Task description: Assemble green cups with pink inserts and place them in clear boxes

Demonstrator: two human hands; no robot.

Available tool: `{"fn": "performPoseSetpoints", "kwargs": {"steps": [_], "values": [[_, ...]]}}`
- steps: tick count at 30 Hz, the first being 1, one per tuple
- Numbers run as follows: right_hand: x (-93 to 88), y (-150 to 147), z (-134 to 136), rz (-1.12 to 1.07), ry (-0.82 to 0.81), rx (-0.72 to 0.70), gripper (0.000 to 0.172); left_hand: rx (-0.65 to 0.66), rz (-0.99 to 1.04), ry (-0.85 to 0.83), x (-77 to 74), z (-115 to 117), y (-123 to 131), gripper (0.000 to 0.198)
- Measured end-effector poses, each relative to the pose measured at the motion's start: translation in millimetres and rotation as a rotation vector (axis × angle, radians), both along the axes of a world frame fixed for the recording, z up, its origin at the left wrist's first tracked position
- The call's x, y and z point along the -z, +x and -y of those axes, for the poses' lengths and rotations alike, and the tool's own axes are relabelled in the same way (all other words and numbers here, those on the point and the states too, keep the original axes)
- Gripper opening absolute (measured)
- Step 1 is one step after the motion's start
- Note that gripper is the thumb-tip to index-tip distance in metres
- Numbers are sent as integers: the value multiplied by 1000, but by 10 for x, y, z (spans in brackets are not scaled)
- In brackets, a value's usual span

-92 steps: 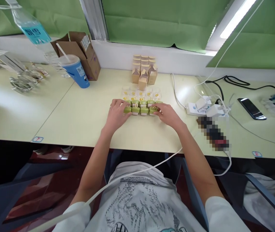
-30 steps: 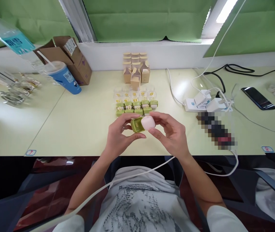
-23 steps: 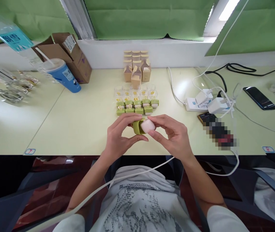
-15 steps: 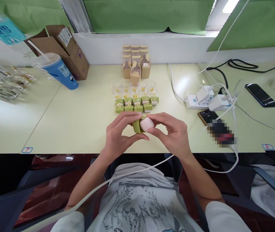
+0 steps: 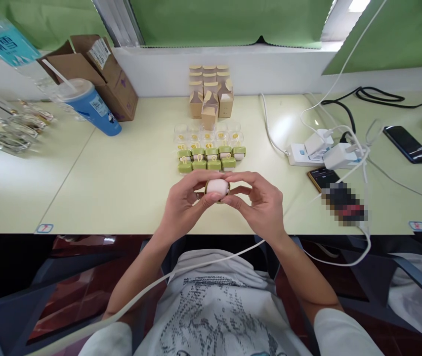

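Note:
Both hands meet over the front part of the table, holding one small green-and-white case. Its white rounded side faces up, with a green rim showing around it. My left hand grips it from the left, thumb pressed on the white part. From the other side, the thumb and fingertips of my right hand pinch its right edge. Just beyond my fingers stand two rows of similar green cases, several with pale loops on top. Behind them sit clear plastic cups with yellow marks.
Small open cardboard boxes stand near the wall. At left are a blue cup with a straw, a brown carton and a clear bottle. A power strip, cables and two phones lie at right.
The white part has moved left into the green cover, and the case has turned so its white side faces up. My left thumb has come onto it. The view has shifted slightly.

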State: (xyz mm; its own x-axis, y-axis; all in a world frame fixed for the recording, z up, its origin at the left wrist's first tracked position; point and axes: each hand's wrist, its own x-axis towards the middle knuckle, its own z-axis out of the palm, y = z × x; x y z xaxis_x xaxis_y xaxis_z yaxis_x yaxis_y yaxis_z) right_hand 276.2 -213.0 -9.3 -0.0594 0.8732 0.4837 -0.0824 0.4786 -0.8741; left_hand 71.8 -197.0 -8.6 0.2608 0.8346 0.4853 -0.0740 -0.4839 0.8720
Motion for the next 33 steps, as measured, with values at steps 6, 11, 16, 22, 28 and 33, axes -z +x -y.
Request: {"fn": "performPoseSetpoints", "kwargs": {"steps": [6, 11, 16, 22, 28, 33], "values": [[-1, -9, 51, 89, 53, 39, 27, -61, 26, 10, -34, 29, 10, 30], [4, -58, 101, 144, 159, 175, 30, -94, -90, 33, -17, 66, 23, 38], [6, -88, 118, 189, 200, 272, 27, -128, -180, 161, -22, 85, 19, 40], [13, -99, 137, 195, 227, 327, 25, -98, -170, 165, -7, 68, 20, 40], [-48, -95, 166, 175, 147, 271, 25, -80, -124, 132, 15, 10, 3, 41], [-126, -3, 146, 122, 98, 121, 31, -117, -30, 74, 66, -53, -13, 38]]}}
